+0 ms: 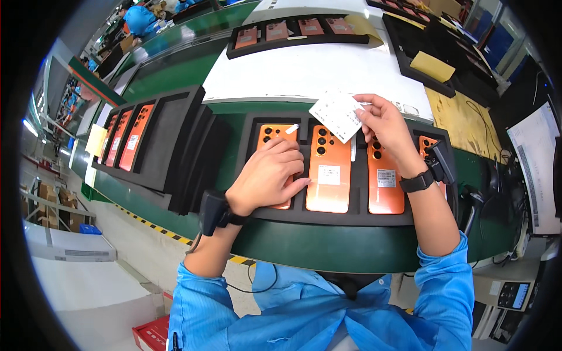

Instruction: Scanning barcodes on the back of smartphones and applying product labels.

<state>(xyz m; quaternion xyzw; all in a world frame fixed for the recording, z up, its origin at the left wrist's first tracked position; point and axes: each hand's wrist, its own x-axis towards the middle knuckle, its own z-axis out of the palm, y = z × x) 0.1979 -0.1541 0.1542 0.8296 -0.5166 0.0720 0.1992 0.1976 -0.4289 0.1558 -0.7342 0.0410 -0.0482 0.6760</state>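
My left hand (274,169) rests over an orange phone (270,133) lying camera-side up at the left of a black foam tray (287,217). The fingers are bent onto the phone's back and the thumb stands apart, toward a second orange phone (328,190). A small white tab (291,130) sits at the first phone's top corner. Between thumb and fingers, my right hand (381,124) pinches a white printed label sheet (336,117) above the second phone. Under my right forearm lie a third orange phone (385,196) and a partly hidden fourth (426,142). White labels show on the second and third phones.
Stacked black foam trays (175,131) with orange phones stand at the left. Another phone tray (298,40) lies at the back, and more dark trays (410,55) at the far right. A handheld scanner (472,202) and a monitor (537,167) are at the right.
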